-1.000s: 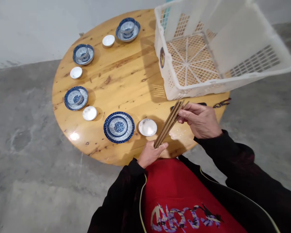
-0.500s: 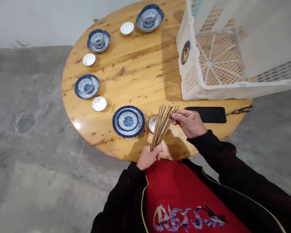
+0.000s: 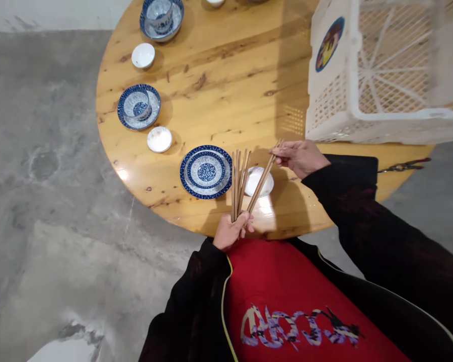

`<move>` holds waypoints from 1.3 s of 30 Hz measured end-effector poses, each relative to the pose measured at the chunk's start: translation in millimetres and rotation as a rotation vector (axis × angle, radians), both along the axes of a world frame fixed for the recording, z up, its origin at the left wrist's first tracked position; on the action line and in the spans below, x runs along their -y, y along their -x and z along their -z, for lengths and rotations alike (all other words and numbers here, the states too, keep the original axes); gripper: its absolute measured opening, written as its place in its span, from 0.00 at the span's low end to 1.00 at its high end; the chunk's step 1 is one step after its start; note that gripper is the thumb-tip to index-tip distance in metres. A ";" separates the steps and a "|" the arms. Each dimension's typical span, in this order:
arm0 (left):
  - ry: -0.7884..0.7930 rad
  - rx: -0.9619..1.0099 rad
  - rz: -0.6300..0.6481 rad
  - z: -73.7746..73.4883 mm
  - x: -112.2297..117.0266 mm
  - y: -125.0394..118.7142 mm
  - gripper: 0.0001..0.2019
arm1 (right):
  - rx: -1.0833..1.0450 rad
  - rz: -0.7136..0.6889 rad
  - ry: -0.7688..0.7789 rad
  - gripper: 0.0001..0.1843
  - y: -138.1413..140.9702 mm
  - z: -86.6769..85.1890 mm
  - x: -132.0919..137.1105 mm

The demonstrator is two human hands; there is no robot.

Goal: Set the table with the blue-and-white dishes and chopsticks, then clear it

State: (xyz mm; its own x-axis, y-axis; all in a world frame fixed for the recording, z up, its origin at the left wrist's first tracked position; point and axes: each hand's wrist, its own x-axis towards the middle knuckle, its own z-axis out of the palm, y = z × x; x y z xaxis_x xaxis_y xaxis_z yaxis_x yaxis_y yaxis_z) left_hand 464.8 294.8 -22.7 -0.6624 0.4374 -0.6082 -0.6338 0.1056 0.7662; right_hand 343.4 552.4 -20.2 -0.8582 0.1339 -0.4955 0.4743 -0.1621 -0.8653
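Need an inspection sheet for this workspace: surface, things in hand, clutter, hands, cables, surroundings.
Surface: wooden table, glossy.
Things in hand: brown chopsticks, fanned out; exact count unclear.
Tableware: blue-and-white dishes; white bowl partly hidden by the chopsticks.
Clutter: white crate, black flat object, pliers-like tool.
Left hand: grips the chopsticks' lower ends.
Right hand: pinches some near their upper ends.
Cables: nothing seen.
Surroundings: grey floor, pale wall.
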 end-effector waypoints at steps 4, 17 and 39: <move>0.001 0.033 -0.085 4.4 -1.2 -3.9 0.30 | 0.049 -0.017 0.029 0.15 12.8 13.5 4.7; 0.017 0.131 -0.197 9.7 -7.6 -15.7 0.31 | 0.170 0.006 0.040 0.08 18.4 21.5 -2.0; 0.169 0.073 -0.207 13.9 -6.2 -29.5 0.25 | 0.176 0.028 0.059 0.09 17.5 24.0 1.6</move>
